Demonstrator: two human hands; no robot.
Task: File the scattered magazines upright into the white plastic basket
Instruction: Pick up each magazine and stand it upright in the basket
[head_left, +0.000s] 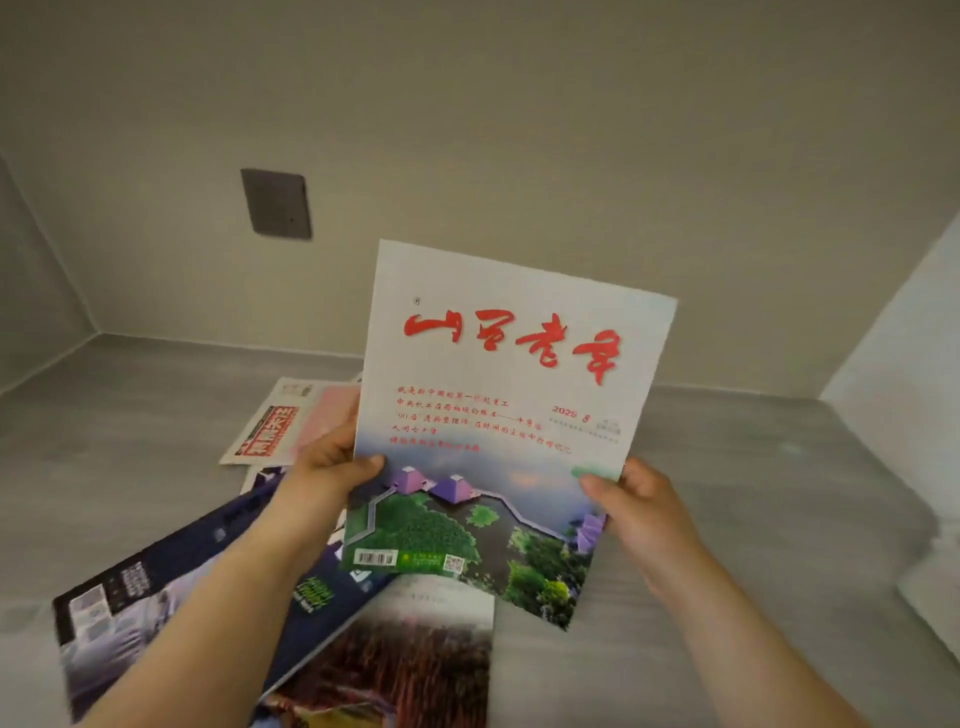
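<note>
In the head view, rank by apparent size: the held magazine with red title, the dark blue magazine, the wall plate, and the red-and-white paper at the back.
1. Held magazine, though nearness to the camera inflates it.
2. Dark blue magazine, partly hidden by the left arm.
3. Red-and-white paper, partly covered.
4. Wall plate, clearly smallest.

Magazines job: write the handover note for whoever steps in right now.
Left hand: grip on the left edge of the red-title magazine.
Right hand: grip on its right edge. It is held up off the desk, cover toward the camera.
Still flat on the desk: newspaper-style issue, dark blue magazine, brown-cover magazine, overlapping.
A pale thing at the right edge may be the basket; cannot tell.
Done: none seen filed. Left: file the held one, then the rest.
</note>
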